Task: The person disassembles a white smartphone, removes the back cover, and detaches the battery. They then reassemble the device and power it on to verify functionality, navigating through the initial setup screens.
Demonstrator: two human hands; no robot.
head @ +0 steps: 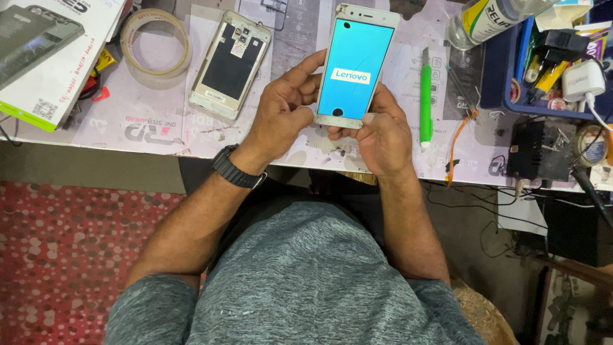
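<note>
Printed work mat (159,121) is spread beneath. White phone (355,66) (screen lit blue) is held over it, gripped by left hand (281,115) and right hand (381,131), fingers curled closed; back cover (230,65) lies apart, unfitted.

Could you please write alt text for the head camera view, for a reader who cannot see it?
Both hands, left hand and right hand, hold a white smartphone with a lit blue screen above a cluttered workbench. A detached phone back cover, a tape roll and a green tool lie beside it.
</note>
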